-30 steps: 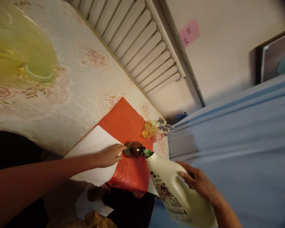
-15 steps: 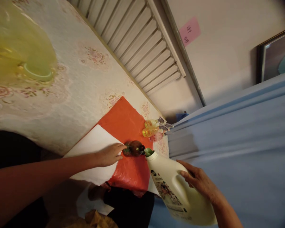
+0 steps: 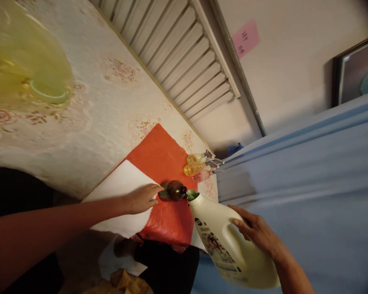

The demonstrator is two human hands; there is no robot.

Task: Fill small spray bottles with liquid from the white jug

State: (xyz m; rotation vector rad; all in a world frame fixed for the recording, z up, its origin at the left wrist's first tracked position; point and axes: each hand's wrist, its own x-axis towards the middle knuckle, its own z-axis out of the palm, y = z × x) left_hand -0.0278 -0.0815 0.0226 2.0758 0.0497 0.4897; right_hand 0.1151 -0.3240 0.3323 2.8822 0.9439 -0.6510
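Observation:
My right hand (image 3: 257, 230) is closed round the handle of a large cream-coloured jug (image 3: 214, 216) with a printed label. The jug is tilted, its open mouth and greenish spout close against the neck of a dark brown bottle (image 3: 172, 191). My left hand (image 3: 144, 199) grips the bottle near its base, thumb and fingers on either side. Whether liquid passes between jug and bottle cannot be made out. Under the bottle lies a red plastic sheet (image 3: 159, 149), partly covered by a white paper towel (image 3: 119, 179) beneath my left forearm.
Several small spray bottles (image 3: 194, 165) with yellow and pink liquid stand just beyond the brown bottle. A yellow-green translucent container (image 3: 27, 53) rests on the floral tablecloth (image 3: 101, 110). A blue curtain (image 3: 294, 183) hangs at the right; a slatted rail (image 3: 178, 49) borders the table.

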